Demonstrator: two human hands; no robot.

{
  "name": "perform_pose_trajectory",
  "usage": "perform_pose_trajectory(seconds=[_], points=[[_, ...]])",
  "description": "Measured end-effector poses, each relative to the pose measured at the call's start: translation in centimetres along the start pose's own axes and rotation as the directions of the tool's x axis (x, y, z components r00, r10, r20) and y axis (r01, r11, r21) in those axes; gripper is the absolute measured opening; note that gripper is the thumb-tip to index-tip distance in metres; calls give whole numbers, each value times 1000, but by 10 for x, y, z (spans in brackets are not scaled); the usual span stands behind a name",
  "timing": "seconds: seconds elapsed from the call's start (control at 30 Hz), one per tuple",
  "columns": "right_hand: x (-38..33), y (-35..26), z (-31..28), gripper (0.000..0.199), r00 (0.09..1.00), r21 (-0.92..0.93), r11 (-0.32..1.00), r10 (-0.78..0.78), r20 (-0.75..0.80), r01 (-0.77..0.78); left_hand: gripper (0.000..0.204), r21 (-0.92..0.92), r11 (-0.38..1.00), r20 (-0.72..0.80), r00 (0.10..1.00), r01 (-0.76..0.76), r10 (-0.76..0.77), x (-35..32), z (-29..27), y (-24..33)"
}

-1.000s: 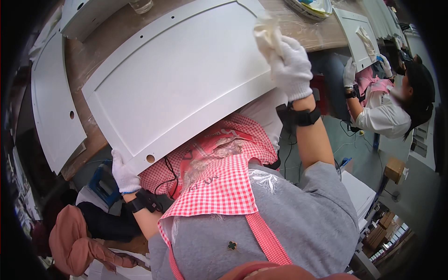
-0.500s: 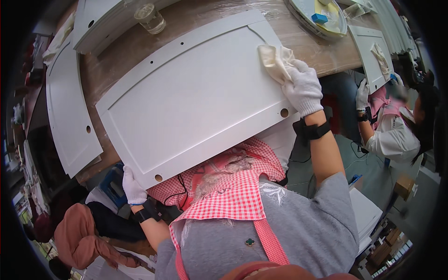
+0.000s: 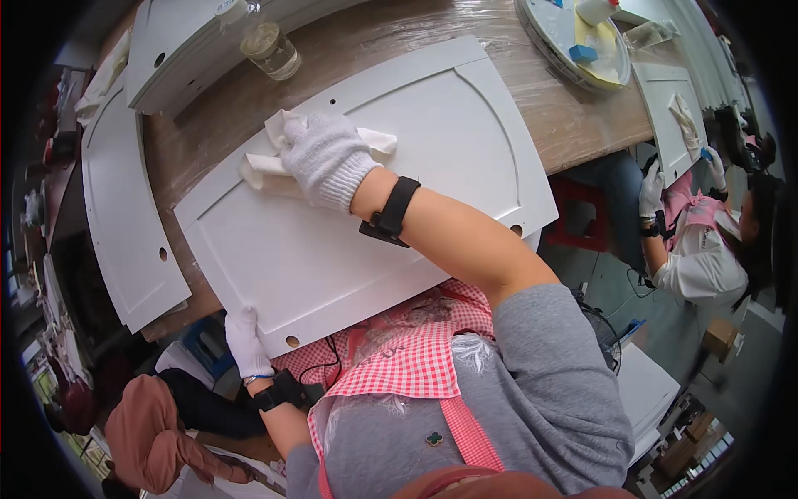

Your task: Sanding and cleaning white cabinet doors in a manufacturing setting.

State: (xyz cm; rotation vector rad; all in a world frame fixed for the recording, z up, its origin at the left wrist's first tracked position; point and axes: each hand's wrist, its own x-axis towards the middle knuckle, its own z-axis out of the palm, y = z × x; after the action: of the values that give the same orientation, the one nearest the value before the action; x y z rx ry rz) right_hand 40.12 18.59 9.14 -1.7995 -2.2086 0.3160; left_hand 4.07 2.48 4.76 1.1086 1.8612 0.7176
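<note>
A white cabinet door panel point(image 3: 432, 133) with a routed frame and round holes lies flat on a wooden table point(image 3: 573, 125). My right hand point(image 3: 324, 158), in a white knit glove with a black band on the wrist, presses a crumpled white cloth point(image 3: 266, 166) onto the panel's far left part. My left hand point(image 3: 245, 341), also gloved, grips the panel's near left corner at the table edge. I wear a grey top and a red checked apron.
Another white door panel point(image 3: 125, 224) lies to the left, and one more point(image 3: 179, 50) at the back with a clear glass jar point(image 3: 270, 46) beside it. A round tray point(image 3: 582, 41) with a bottle and blue block sits back right. A gloved person point(image 3: 706, 241) works at the right.
My right hand has swept the cloth from the panel's right end across to its left end. My left hand stays on the near corner.
</note>
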Motion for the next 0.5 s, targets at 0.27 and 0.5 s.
perform_pose_trajectory(seconds=[0.27, 0.5], points=[[-46, 175, -73, 31, 815, -75, 827, 526, -242, -556, 40, -47, 999, -24, 1000, 7, -8, -4, -1, -1], [-40, 202, -56, 43, 891, -523, 723, 388, -235, -452, 48, 60, 998, -105, 994, -13, 19, 4, 5, -9]])
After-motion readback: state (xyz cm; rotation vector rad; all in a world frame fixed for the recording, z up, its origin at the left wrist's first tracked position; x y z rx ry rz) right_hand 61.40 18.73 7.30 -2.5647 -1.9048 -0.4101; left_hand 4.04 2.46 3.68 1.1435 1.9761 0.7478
